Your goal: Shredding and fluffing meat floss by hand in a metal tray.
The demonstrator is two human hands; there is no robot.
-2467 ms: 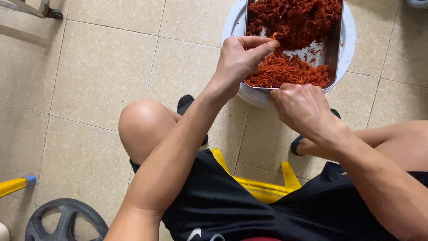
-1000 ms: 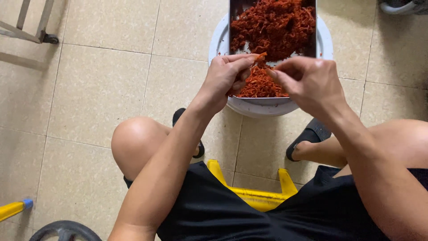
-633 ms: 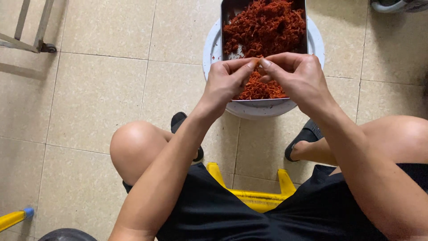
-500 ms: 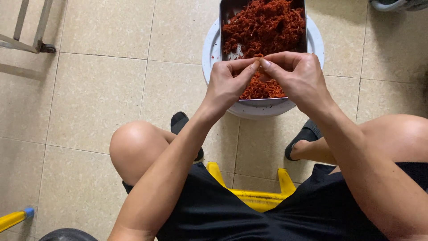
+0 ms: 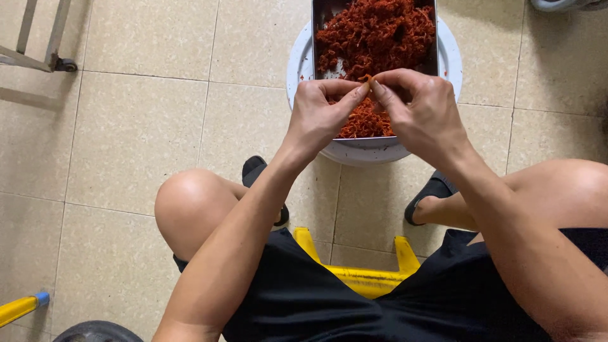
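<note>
At the upper centre of the frame, a small orange-red piece [image 5: 365, 79] is pinched between the fingertips of the left hand [image 5: 320, 114] and the right hand [image 5: 421, 111]. Directly behind them, a metal tray [image 5: 437, 38] heaped with red shreds [image 5: 377, 31] is seen resting on a white round basin [image 5: 367, 151], which stands on the tiled floor [image 5: 139, 126].

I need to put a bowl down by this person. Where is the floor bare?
Bare beige floor tiles lie left of the white round basin, up to the metal wheeled frame. More lie right of it. Crowded: left hand and right hand pinching red shreds over the basin.
</note>
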